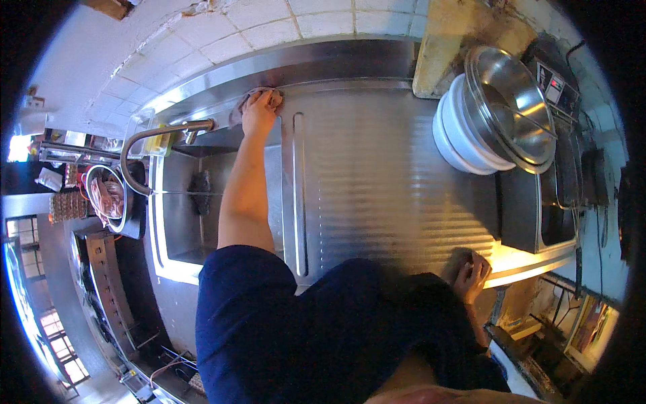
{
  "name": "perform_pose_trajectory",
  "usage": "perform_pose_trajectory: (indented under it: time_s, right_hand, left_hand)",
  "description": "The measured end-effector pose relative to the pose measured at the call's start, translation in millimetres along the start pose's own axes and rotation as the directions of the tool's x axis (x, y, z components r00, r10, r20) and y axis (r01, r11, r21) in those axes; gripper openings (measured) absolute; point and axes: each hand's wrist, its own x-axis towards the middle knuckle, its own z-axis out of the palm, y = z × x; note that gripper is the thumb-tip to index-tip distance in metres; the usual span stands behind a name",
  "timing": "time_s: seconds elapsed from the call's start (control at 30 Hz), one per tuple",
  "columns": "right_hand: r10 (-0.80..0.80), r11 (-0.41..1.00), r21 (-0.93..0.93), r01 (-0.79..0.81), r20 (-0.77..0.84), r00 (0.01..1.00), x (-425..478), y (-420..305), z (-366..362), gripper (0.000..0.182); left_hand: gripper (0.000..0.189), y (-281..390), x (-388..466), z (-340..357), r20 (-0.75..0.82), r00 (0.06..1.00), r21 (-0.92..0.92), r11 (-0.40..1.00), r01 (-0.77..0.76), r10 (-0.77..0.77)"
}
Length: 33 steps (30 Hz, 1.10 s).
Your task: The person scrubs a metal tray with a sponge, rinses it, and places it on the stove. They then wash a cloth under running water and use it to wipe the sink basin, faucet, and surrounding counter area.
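Note:
My left hand (261, 108) reaches to the back ledge of a stainless steel sink unit, its fingers closed on a crumpled pinkish-grey cloth (236, 117). The cloth lies against the metal just right of the curved faucet (199, 125). Below my left forearm is the sink basin (184, 232), with a thin stream of water or a thin line crossing it; which one I cannot tell. On the right, my right hand (473, 276) rests at the front edge of the ribbed steel drainboard (368, 177), fingers bent and somewhat apart, with no object visible in it.
Stacked steel bowls (525, 101) and white basins (456, 136) stand at the back right, beside a wooden board (439, 55) and a dark appliance (557, 91). Left of the sink, a bowl of raw meat (108, 197) sits near egg trays (68, 207). A clear container (139, 129) stands behind the faucet.

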Motion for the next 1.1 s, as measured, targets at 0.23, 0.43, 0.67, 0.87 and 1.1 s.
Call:
perform_pose_trajectory:
  time_s: [0.23, 0.43, 0.67, 0.87, 1.1]
  right_hand:
    - [-0.069, 0.994, -0.091, 0.066, -0.028, 0.997, 5, -2, -3, 0.033]
    - [-0.034, 0.993, -0.114, 0.026, -0.065, 0.997, -8, 3, 1, 0.032]
    - [-0.032, 0.998, -0.052, 0.028, -0.079, 0.996, -6, 1, 5, 0.034]
    - [0.025, 0.999, -0.039, -0.027, -0.064, 0.998, -4, 0, 1, 0.035]
    - [0.051, 0.996, -0.065, -0.053, -0.033, 0.998, 1, -2, -2, 0.034]
  left_hand:
    - [0.030, 59, -90, 0, 0.179, 0.881, -0.110, 0.898, -0.425, 0.439]
    - [0.031, 64, -241, -80, 0.307, 0.789, -0.369, 0.831, -0.416, 0.531]
    - [0.020, 57, -265, -169, 0.980, 0.190, 0.010, 0.975, 0.224, -0.053]
    - [0.034, 132, -136, -94, 0.414, 0.796, -0.452, 0.859, -0.242, 0.442]
    - [0.036, 218, -59, 124, 0.159, 0.569, -0.057, 0.583, -0.810, 0.807]
